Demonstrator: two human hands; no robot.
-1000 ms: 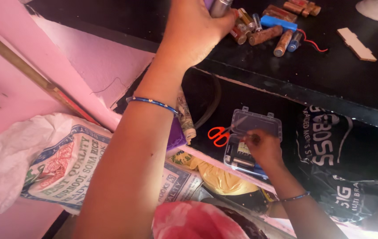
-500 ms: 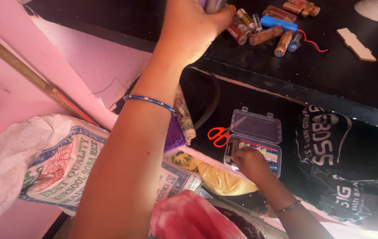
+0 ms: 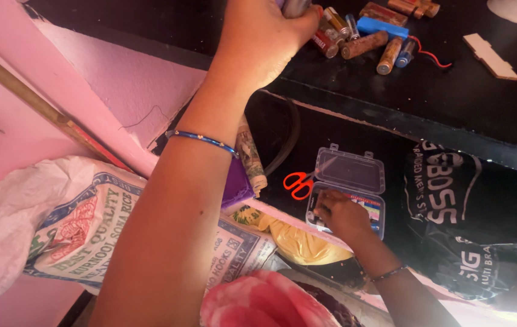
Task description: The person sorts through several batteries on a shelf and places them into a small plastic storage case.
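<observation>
Up top, her left hand [image 3: 264,42] is wrapped around a metal cylinder [image 3: 295,7] beside the batteries [image 3: 355,37]; the right hand [image 3: 343,213], fingers curled, digs into the open clear box [image 3: 355,172].

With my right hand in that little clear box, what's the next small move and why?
Probably close the fingertips on one piece and lift it out: the right hand already reaches inside the open clear plastic box, its lid tipped back, while the left hand grips a metal cylinder.
</observation>
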